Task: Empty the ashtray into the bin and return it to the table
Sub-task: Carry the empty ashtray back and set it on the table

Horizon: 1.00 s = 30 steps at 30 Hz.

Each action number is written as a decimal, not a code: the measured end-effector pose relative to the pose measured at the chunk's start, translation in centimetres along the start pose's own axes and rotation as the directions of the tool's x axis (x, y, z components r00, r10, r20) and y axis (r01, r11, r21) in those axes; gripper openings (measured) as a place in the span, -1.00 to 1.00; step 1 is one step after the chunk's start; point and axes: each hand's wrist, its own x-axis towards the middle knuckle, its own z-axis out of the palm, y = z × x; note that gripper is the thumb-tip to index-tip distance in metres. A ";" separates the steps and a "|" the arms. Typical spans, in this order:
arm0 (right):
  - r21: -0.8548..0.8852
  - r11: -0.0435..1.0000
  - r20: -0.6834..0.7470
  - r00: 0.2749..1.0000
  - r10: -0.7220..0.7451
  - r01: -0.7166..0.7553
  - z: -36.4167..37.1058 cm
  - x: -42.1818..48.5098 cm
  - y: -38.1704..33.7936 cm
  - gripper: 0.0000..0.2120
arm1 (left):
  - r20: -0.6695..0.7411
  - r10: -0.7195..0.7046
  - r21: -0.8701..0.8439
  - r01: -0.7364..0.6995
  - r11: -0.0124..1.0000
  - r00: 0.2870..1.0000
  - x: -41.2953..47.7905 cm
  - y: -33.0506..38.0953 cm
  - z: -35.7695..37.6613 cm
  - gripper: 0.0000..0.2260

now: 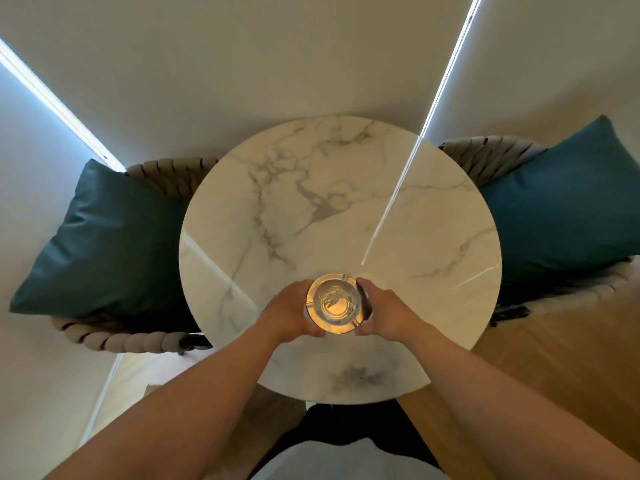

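A round clear-glass ashtray w/ a thick notched rim (336,304) is seen held between both hands over the near part of a round white marble-look bench (346,209); whether it rests on the top or is just lifted can't be told. The left hand (289,315) is wrapped on its left wall, the right hand (379,313) on its right wall, each grip pressed against the glass, not spread. Grey ash specks are visible in the bowl, so emptying is judged not yet done.

The piece is judged heavy, rigid, smooth and breakable; a two-sided hold at the rim, kept level, would be needed to stop ash spilling. The polished top is likely slippery and hard, a chip risk on set-down.

Open room: bench is bare apart from the ashtray, w/ its near edge close to the body. Rope-woven chairs w/ a teal cushion (104,237) and another (561,209) flank both sides. No bin is in view.
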 end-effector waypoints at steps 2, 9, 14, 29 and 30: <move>-0.002 1.000 0.004 1.000 0.000 0.000 -0.6 1.5 0.1 0.02 | 0.008 -0.028 0.030 0.028 0.999 1.000 1.5 0.1 -0.2 -0.28; -0.012 1.000 0.009 1.000 -0.002 0.002 -3.9 7.8 1.4 -0.03 | -0.038 -0.121 0.064 0.123 0.990 0.992 8.1 0.3 -0.5 -0.23; -0.044 0.999 0.008 1.000 -0.023 0.023 -5.5 11.8 2.2 -0.04 | -0.073 -0.112 0.108 0.119 0.987 0.991 12.2 -0.1 -1.1 -0.26; -0.204 0.979 -0.042 0.999 0.020 -0.028 -5.9 16.9 2.3 -0.10 | -0.069 -0.150 0.233 0.163 0.959 0.986 17.4 -1.3 -2.4 -0.11; -0.209 0.977 -0.046 0.999 0.022 -0.031 -5.9 17.0 2.3 -0.10 | -0.072 -0.154 0.229 0.166 0.959 0.985 17.4 -1.3 -2.4 -0.10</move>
